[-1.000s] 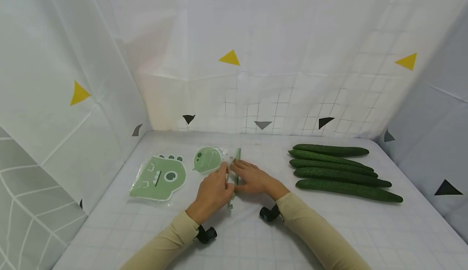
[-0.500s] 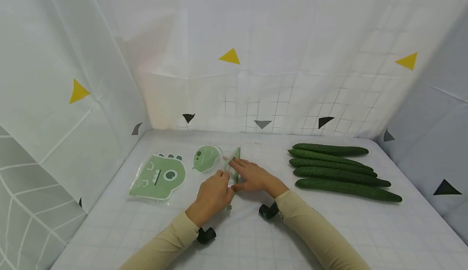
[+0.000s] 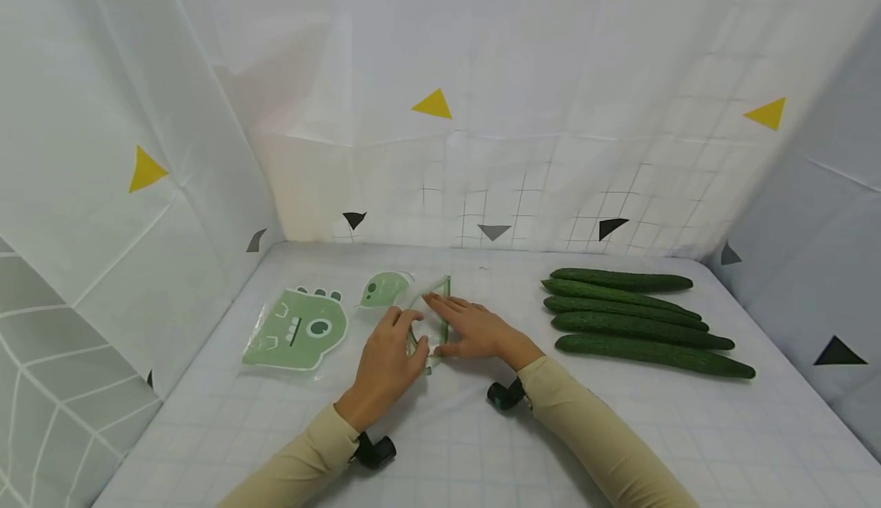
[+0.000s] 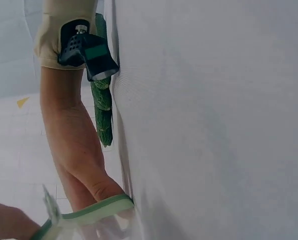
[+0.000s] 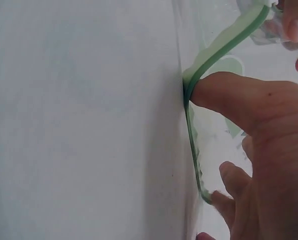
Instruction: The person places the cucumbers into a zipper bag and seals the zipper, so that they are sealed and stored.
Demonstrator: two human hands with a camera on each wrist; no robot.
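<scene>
A clear zip bag (image 3: 447,289) with a green rim and a green cartoon print lies mid-table, its mouth facing right and spread apart. My left hand (image 3: 385,363) curls its fingers and thumb around one side of the rim, with a gap between index and thumb tips. Across the mouth, my right hand (image 3: 478,332) rests with fairly straight fingers on the other side. The right wrist view has the right thumb (image 5: 224,95) against the green rim (image 5: 229,46). Only part of the left hand (image 4: 9,221) shows in the left wrist view.
Several long green cucumbers (image 3: 654,351) lie side by side on the right of the white-covered table (image 3: 482,447). A second clear bag (image 3: 296,332) with a green monster print lies flat at the left. White sheets (image 3: 509,156) stand behind and at both sides.
My left hand has moved left with its side of the rim, and its index and thumb have parted. The bag's mouth has widened. My right hand has shifted only slightly.
</scene>
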